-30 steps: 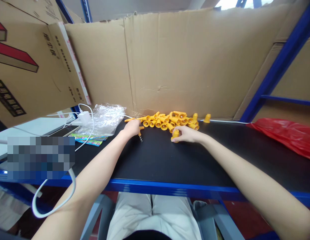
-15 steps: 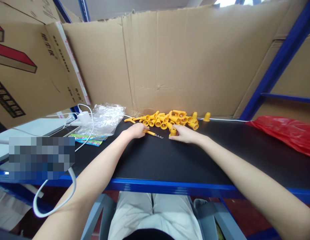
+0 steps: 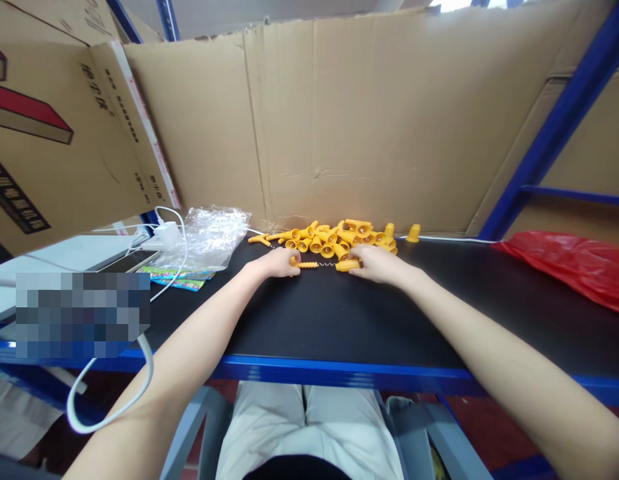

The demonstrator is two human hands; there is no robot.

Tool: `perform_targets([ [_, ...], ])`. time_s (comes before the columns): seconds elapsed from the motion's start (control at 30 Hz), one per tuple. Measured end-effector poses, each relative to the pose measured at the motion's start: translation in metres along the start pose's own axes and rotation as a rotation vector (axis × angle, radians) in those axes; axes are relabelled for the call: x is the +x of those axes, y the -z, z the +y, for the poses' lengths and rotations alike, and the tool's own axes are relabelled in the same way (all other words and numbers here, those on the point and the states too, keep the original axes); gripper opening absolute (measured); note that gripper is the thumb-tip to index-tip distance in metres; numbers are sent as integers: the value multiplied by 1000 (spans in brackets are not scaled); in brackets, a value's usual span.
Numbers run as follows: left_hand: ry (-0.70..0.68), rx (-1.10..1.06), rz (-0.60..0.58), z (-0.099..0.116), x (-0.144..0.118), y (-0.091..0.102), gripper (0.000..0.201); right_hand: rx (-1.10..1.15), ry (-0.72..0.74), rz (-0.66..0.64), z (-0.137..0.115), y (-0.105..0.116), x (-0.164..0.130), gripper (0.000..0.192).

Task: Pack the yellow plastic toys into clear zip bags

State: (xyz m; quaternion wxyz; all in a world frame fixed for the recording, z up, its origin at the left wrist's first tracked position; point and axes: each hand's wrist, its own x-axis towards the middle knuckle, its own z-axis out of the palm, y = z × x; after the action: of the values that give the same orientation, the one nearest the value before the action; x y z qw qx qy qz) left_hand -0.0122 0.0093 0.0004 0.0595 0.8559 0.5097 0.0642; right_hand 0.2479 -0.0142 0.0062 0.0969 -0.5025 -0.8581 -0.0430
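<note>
My left hand (image 3: 281,262) is closed round the handle of a yellow corkscrew (image 3: 308,265), whose metal spiral points right. In my right hand (image 3: 373,263) is a yellow plastic cup-shaped cap (image 3: 345,265), lying on its side and facing the corkscrew. The spiral's tip is at the cap's near end; whether it has entered cannot be made out. Just behind both hands lies a pile of yellow corkscrew parts (image 3: 316,245), several of them with caps on. Two loose caps stand at the pile's right, one of them a separate yellow cap (image 3: 414,233).
Clear plastic bags (image 3: 209,230) and a white charger (image 3: 168,235) with cables lie to the left. A red plastic bag (image 3: 569,263) is on the right of the black tabletop (image 3: 334,327). A cardboard sheet (image 3: 389,127) stands behind.
My right hand has turned the cap from upright onto its side, in line with the spiral. My left hand has moved slightly right and levelled the corkscrew, so the two parts are closer.
</note>
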Motion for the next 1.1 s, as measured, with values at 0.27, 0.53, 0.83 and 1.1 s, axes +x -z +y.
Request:
perform_targets([
  [0.27, -56, -65, 23, 0, 1, -3, 31, 151, 98, 48, -6, -4, 2, 18],
  [0.53, -104, -59, 222, 12, 0, -10, 31, 272, 153, 154, -14, -4, 1, 24],
  [0.83, -88, 49, 356, 20, -3, -9, 27, 291, 193, 248, -6, -11, 3, 24],
  [1.1, -26, 60, 328, 21, -3, -6, 30, 569, 39, 188, 1, -20, 8, 35],
])
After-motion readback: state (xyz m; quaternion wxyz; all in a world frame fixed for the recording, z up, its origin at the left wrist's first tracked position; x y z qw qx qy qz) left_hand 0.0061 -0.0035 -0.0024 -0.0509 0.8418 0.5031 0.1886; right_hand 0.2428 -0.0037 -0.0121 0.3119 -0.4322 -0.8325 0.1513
